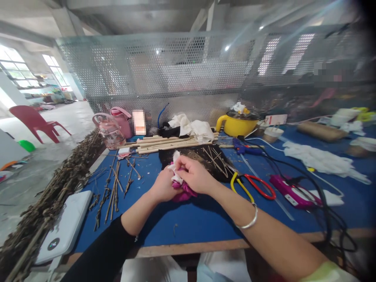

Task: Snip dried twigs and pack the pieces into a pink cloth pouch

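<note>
- From the head view, I held a crumpled magenta bundle [188, 192] low over the middle of the blue surface [202, 223], just on my side of a dark cloth [165, 155].
- My left hand [165, 186] was wrapped about the bundle's left side, grasping it; some of its fingers were hidden, so I could not tell how each one lay.
- My right hand [192, 174] was bent over from the other side, its fingertips pinched on a white piece [176, 158] that stuck up out of the magenta folds.
- Thin sticks lay crossed on the dark cloth, and beyond it pale wooden rods [164, 148] lay side by side, with a crumpled white cloth [202, 131] partly over them.
- To the left were loose dry twigs [115, 190], a white power bank [68, 221] near the edge, and a heap of dried stalks [49, 199] beside it.
- To the right, near my forearm, were a tool's red handle [270, 197] and yellow handle [234, 182]; past them sat a magenta power strip [293, 194].
- Further back stood a yellow pot [242, 126], with a blue glue gun [240, 146] lying in front of it.
</note>
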`<action>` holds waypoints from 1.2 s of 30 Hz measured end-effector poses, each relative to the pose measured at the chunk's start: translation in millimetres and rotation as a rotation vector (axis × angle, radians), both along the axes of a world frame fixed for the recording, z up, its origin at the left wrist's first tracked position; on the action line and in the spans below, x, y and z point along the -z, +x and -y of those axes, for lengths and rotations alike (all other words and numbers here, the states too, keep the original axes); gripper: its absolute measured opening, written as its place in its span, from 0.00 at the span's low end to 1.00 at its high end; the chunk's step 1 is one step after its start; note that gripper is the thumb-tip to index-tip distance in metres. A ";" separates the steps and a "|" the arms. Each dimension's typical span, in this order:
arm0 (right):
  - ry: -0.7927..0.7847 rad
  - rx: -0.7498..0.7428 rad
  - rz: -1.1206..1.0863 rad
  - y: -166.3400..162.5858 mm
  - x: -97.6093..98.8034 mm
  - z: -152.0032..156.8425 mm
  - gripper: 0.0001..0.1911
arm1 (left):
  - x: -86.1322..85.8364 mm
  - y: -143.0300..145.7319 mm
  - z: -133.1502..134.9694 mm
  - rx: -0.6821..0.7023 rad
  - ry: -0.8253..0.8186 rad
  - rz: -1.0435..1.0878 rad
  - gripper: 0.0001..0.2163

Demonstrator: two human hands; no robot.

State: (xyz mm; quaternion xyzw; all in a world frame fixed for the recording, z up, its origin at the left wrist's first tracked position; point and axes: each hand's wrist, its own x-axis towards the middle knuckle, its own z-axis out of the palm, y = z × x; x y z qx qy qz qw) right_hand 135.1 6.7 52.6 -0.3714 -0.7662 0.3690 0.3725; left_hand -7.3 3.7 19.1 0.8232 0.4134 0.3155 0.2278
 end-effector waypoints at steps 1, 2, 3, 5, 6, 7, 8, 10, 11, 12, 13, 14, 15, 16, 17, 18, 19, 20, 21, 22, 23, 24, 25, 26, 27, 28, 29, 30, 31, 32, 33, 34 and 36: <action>0.091 0.006 0.100 -6.2 -4.8 5.6 0.04 | 1.1 -0.3 0.5 -0.010 0.022 -0.012 0.05; 0.164 -0.001 0.172 -11.7 -9.4 10.5 0.05 | 1.6 -1.6 0.8 -0.030 0.046 -0.007 0.04; 0.210 -0.022 0.208 -16.2 -13.5 13.9 0.05 | 1.1 -4.2 1.1 -0.056 0.069 0.009 0.03; 0.247 -0.046 0.173 -22.0 -17.7 14.2 0.04 | -4.1 -13.4 2.4 -0.144 0.089 0.089 0.04; 0.255 -0.019 0.124 -23.0 -16.9 10.3 0.06 | -8.4 -20.1 3.8 -0.212 0.087 0.150 0.05; 0.267 0.038 0.084 -22.7 -13.8 3.7 0.07 | -13.4 -27.9 5.8 -0.293 0.081 0.222 0.04; 0.288 0.118 0.070 -21.0 -8.6 -5.4 0.09 | -18.3 -36.4 8.4 -0.383 0.077 0.302 0.04; 0.334 0.266 0.199 -13.1 6.3 -29.4 0.09 | -25.4 -53.3 14.6 -0.540 0.092 0.428 0.03; 0.341 0.283 0.345 -7.2 14.5 -43.1 0.09 | -26.7 -60.6 17.6 -0.588 0.100 0.454 0.03; 0.328 0.305 0.495 -0.3 22.0 -57.1 0.08 | -26.4 -66.8 20.1 -0.618 0.106 0.462 0.03; 0.283 0.345 0.623 7.2 28.0 -71.1 0.09 | -24.6 -71.5 22.0 -0.632 0.108 0.457 0.03; 0.251 0.387 0.666 15.0 32.2 -84.6 0.10 | -21.8 -74.7 23.1 -0.632 0.106 0.446 0.03; 0.237 0.423 0.694 22.8 34.4 -97.5 0.11 | -18.4 -76.4 23.5 -0.620 0.100 0.435 0.02; 0.228 0.456 0.721 30.3 35.0 -109.6 0.13 | -14.9 -76.8 23.4 -0.603 0.093 0.427 0.02; 0.221 0.483 0.746 37.3 34.5 -120.8 0.14 | -11.7 -76.3 23.0 -0.586 0.081 0.422 0.02; 0.211 0.501 0.777 44.0 33.7 -130.9 0.14 | -9.2 -75.0 22.5 -0.572 0.065 0.414 0.02; 0.195 0.516 0.813 50.2 33.0 -139.8 0.13 | -7.4 -73.3 22.3 -0.560 0.049 0.397 0.02; 0.173 0.527 0.853 56.1 33.0 -147.4 0.12 | -6.5 -71.4 22.6 -0.552 0.038 0.372 0.03; 0.146 0.539 0.896 61.6 34.0 -153.7 0.11 | -6.2 -69.4 23.5 -0.545 0.032 0.343 0.03; 0.119 0.552 0.937 66.8 35.8 -158.7 0.10 | -6.4 -67.6 24.9 -0.536 0.030 0.316 0.03; 0.095 0.567 0.975 71.5 38.4 -162.6 0.10 | -7.0 -66.1 26.6 -0.528 0.033 0.294 0.03; 0.076 0.581 1.007 75.7 41.4 -165.4 0.11 | -7.7 -64.8 28.4 -0.522 0.039 0.283 0.02; 0.064 0.592 1.032 79.3 44.4 -167.3 0.12 | -8.4 -63.7 30.1 -0.518 0.042 0.279 0.02; 0.057 0.599 1.051 82.2 47.1 -168.5 0.12 | -8.9 -62.8 31.5 -0.514 0.043 0.279 0.01; 0.055 0.601 1.066 84.4 49.3 -169.3 0.12 | -9.1 -62.2 32.4 -0.508 0.042 0.277 0.02; 0.056 0.600 1.078 86.1 50.9 -169.8 0.12 | -9.0 -61.6 32.9 -0.502 0.041 0.272 0.02; 0.058 0.599 1.088 87.4 51.9 -170.2 0.11 | -8.6 -61.2 33.0 -0.490 0.040 0.266 0.01; 0.064 0.598 1.099 88.3 52.0 -170.5 0.11 | -8.0 -60.8 32.9 -0.480 0.037 0.262 0.01; 0.072 0.602 1.109 89.1 51.5 -170.8 0.12 | -7.4 -60.4 32.6 -0.472 0.033 0.257 0.01; 0.082 0.608 1.120 89.6 50.2 -171.0 0.12 | -6.9 -60.1 32.3 -0.468 0.027 0.252 0.01; 0.093 0.614 1.130 89.7 48.3 -170.9 0.12 | -6.7 -59.6 32.1 -0.463 0.022 0.248 0.01; 0.105 0.622 1.139 89.1 45.8 -170.3 0.12 | -6.8 -59.1 32.0 -0.463 0.016 0.249 0.01; 0.137 0.642 1.149 83.8 39.9 -167.1 0.13 | -8.1 -58.0 32.4 -0.473 0.002 0.262 0.01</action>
